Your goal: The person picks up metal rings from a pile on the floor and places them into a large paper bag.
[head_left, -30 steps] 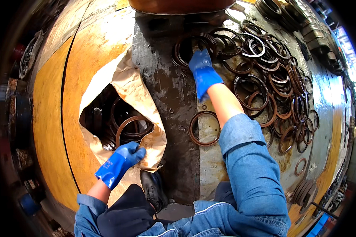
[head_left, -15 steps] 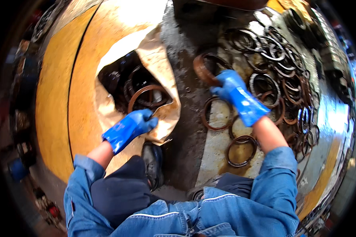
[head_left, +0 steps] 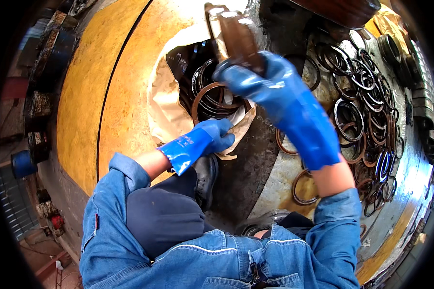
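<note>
My right hand, in a blue rubber glove, grips a thick brown ring, blurred by motion, above the mouth of a paper bag. It may be more than one ring; the blur leaves this unclear. My left hand, gloved the same way, is closed on the near edge of the bag beside its opening. Inside the bag lie black rings and a brown ring, oily and shiny. The bag's far rim is partly hidden behind the ring in my right hand.
Many black and brown rings lie in a loose heap on a pale sheet at the right. A brown ring lies nearer me. Yellow boarding spans the left, and my shoe stands close to the bag.
My right hand has carried the brown ring from over the floor at the right leftward to above the bag. My left hand still holds the bag's edge. The view has shifted left.
</note>
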